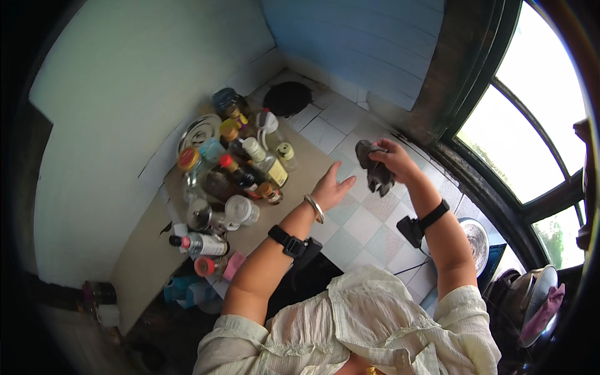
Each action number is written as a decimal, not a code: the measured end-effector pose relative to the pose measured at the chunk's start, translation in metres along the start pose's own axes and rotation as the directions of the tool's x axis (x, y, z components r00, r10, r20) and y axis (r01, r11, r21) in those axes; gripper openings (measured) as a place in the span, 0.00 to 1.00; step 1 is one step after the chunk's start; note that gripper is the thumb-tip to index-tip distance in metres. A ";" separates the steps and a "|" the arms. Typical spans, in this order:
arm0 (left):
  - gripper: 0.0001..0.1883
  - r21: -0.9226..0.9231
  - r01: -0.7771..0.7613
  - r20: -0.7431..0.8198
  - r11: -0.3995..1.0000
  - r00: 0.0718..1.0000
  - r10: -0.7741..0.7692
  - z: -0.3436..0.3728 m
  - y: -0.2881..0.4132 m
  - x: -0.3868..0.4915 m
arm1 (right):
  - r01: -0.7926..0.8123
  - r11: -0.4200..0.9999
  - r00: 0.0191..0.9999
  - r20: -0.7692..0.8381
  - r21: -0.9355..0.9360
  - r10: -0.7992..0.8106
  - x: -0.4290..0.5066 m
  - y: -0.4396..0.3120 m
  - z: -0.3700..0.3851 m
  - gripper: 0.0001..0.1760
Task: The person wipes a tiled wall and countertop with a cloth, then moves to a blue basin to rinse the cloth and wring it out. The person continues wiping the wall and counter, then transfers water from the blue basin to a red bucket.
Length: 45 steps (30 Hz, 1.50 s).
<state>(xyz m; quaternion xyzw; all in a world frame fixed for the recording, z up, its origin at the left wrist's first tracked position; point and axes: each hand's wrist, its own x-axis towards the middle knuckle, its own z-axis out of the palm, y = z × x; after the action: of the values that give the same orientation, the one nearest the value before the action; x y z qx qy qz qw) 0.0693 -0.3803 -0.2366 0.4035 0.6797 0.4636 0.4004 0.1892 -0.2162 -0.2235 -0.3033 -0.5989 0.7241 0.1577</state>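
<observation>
Pinched in my right hand [393, 159] is a crumpled dark grey cloth [377, 171], hanging above the tiled counter [365, 215]. My left hand [332, 188] holds nothing; its thumb and fingers are spread, pointing towards the cloth but apart from it. To the left of that hand stands a dense group of bottles and jars. Nearest to it are a glass bottle with a pale cap [269, 164], a small jar with an orange-brown lid [270, 193] and a clear jar with a white lid [241, 209]. A dark sauce bottle with a red cap [241, 173] stands among them.
A round black object [288, 98] lies in the far corner. Beside the left wall leans a round metal lid [200, 133]. The window frame [473, 154] borders the counter on the right. Near my right elbow are a round metal pan [474, 243] and stacked cookware [520, 290].
</observation>
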 end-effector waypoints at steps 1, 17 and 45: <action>0.32 -0.247 0.160 0.026 0.956 0.987 -0.158 0.001 -0.008 -0.013 | -0.001 0.996 0.999 0.036 0.093 -0.003 -0.012 0.004 0.014 0.13; 0.20 0.181 0.034 -0.047 0.983 0.999 -0.025 -0.175 -0.113 -0.315 | -0.070 0.980 0.986 -0.134 0.186 0.096 -0.033 -0.040 0.033 0.09; 0.14 0.445 0.586 -0.261 0.677 0.808 -0.528 -0.179 -0.300 -0.419 | 0.128 0.750 0.992 0.097 -0.649 -0.086 0.466 -0.105 0.170 0.27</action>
<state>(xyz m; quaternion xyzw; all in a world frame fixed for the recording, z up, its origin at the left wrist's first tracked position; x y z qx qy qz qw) 0.0003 -0.8939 -0.4063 0.2408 0.8879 0.1458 0.3639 -0.2890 -0.0469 -0.2221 -0.2823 -0.8346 0.4685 0.0649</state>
